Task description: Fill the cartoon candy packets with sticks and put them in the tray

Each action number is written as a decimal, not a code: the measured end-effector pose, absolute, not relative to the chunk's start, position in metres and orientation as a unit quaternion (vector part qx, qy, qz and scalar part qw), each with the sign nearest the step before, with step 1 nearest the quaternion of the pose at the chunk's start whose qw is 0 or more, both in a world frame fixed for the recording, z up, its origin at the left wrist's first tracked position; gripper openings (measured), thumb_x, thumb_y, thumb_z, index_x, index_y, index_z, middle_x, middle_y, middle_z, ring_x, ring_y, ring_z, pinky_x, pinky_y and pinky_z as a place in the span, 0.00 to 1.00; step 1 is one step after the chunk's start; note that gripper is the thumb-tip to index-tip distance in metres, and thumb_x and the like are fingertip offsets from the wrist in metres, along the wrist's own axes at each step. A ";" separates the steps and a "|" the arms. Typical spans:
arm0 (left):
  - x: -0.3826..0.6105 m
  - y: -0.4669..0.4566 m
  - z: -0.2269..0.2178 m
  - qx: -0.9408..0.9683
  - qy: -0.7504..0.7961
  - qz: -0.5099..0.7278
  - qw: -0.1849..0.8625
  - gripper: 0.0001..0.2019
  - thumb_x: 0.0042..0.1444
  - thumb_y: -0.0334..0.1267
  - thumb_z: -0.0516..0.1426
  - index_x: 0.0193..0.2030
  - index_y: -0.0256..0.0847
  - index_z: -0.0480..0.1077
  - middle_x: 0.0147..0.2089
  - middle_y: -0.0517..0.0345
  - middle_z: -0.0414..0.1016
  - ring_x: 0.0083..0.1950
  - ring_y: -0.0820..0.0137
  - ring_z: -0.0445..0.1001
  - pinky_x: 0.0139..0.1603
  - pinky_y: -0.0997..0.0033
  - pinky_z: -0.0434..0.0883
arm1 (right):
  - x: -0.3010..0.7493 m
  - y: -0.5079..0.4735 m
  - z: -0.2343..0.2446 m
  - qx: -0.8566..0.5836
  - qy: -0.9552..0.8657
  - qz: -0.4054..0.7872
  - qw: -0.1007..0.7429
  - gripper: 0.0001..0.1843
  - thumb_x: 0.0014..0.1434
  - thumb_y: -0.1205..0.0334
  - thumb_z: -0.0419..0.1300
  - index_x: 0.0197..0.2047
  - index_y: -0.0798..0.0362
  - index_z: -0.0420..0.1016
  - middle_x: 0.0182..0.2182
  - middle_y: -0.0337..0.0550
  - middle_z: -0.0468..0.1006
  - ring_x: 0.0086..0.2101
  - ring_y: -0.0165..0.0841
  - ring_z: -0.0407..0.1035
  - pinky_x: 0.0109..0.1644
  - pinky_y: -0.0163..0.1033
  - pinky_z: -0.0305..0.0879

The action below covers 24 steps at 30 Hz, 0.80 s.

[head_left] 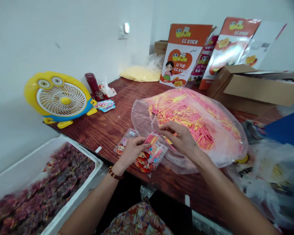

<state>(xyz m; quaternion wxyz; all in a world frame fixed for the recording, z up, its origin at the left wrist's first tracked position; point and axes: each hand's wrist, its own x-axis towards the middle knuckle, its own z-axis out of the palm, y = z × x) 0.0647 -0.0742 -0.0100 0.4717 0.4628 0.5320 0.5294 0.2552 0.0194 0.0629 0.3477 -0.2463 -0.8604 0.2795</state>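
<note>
My left hand (132, 150), with a beaded bracelet at the wrist, pinches a small printed plastic packet (152, 139) that has pink and yellow sticks inside. Just right of its top edge is my right hand (180, 137), fingers bent together in a pinch; what they hold, if anything, I cannot make out. Beneath my hands lie several cartoon-printed packets (145, 163), some showing sticks through the clear film. Behind my right hand a large clear bag (225, 127) lies open, full of loose pink and yellow sticks (186, 114).
A yellow fan (63, 98) stands at the left by a dark red bottle (92, 83), tissues (107, 89) and printed cards (105, 105). Printed cartons (186, 55) and an open cardboard box (254, 88) occupy the back right. A white foam box (98, 163) sits below left.
</note>
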 end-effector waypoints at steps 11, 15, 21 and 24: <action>0.069 -0.081 -0.007 0.519 0.514 0.493 0.472 0.11 0.54 0.44 0.62 0.31 0.36 0.78 0.29 0.59 0.76 0.31 0.71 0.70 0.34 0.74 0.66 | 0.255 0.023 0.080 -0.320 -0.860 0.342 0.203 0.15 0.61 0.61 0.58 0.24 0.54 0.74 0.20 0.36 0.71 0.22 0.27 0.64 0.29 0.34 0.55; 0.074 -0.084 -0.004 0.532 0.523 0.483 0.459 0.11 0.56 0.43 0.61 0.32 0.36 0.78 0.30 0.59 0.75 0.32 0.71 0.70 0.34 0.74 0.65 | 0.256 0.029 0.087 -0.296 -0.891 0.329 0.104 0.09 0.57 0.68 0.59 0.27 0.53 0.78 0.22 0.35 0.75 0.23 0.26 0.66 0.30 0.33 0.56; 0.082 -0.088 -0.001 0.554 0.549 0.471 0.413 0.10 0.56 0.41 0.59 0.30 0.37 0.76 0.27 0.61 0.73 0.30 0.73 0.67 0.32 0.75 0.61 | 0.258 0.028 0.091 -0.277 -0.935 0.220 0.024 0.08 0.51 0.74 0.60 0.27 0.54 0.79 0.26 0.39 0.77 0.29 0.29 0.67 0.33 0.34 0.56; 0.082 -0.087 -0.005 0.536 0.548 0.476 0.431 0.10 0.55 0.42 0.60 0.33 0.37 0.77 0.29 0.61 0.74 0.31 0.72 0.68 0.33 0.75 0.63 | 0.263 0.027 0.088 -0.252 -0.938 0.231 0.053 0.07 0.53 0.73 0.61 0.26 0.54 0.76 0.26 0.38 0.74 0.30 0.29 0.66 0.36 0.34 0.57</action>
